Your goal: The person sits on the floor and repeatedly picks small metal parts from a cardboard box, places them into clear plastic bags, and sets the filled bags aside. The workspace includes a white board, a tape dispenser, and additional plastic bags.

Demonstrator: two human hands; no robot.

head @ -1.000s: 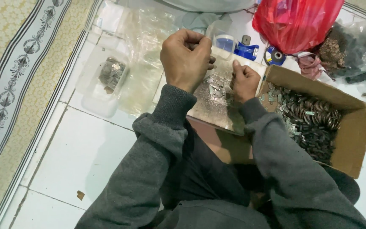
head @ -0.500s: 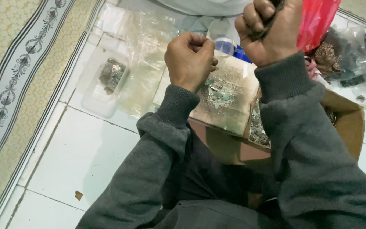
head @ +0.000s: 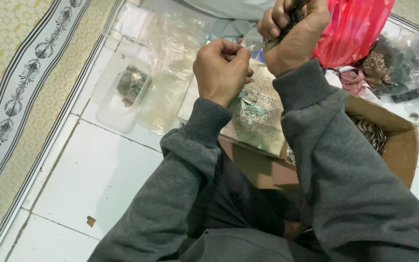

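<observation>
Metal clips (head: 250, 104), small, silvery-green; both hands pinching clips, left (head: 221, 73), right (head: 292, 34).

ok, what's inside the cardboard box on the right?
The cardboard box holds a heap of small, round, metallic-looking pieces, visible near its far side. The grey sleeve of the right arm covers the rest of the interior, so how full it is cannot be seen.
</observation>
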